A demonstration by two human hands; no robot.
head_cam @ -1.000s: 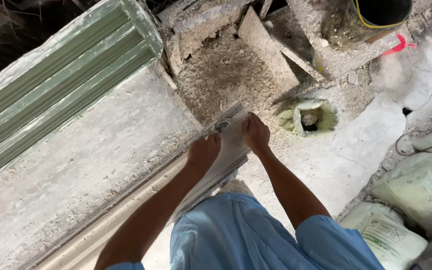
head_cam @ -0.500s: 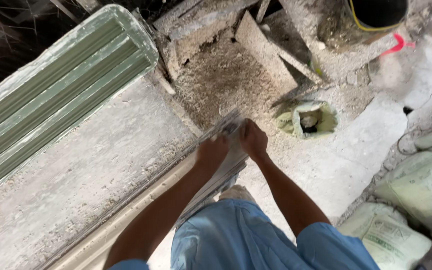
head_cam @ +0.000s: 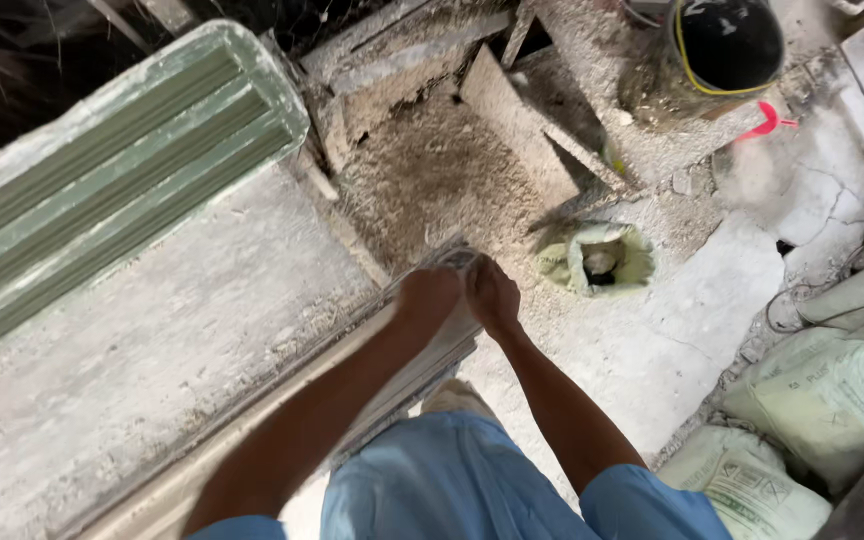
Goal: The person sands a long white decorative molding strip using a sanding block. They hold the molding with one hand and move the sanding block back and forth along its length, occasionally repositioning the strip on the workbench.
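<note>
1. Head view: long grey cement-caked slab bench (head_cam: 152, 340) fills the left, its pale metal edge strip (head_cam: 422, 365) running diagonally toward the person.
2. Left hand (head_cam: 430, 298) clamps the strip's far end.
3. Right hand (head_cam: 492, 295) pinches it alongside, both grips closed narrow.

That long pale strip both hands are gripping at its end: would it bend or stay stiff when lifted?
The strip looks long and thin, so it would probably sag if lifted by one end. Both the left hand and right hand hold it, hinting at some weight. Its dusty surface may be slippery.
</note>
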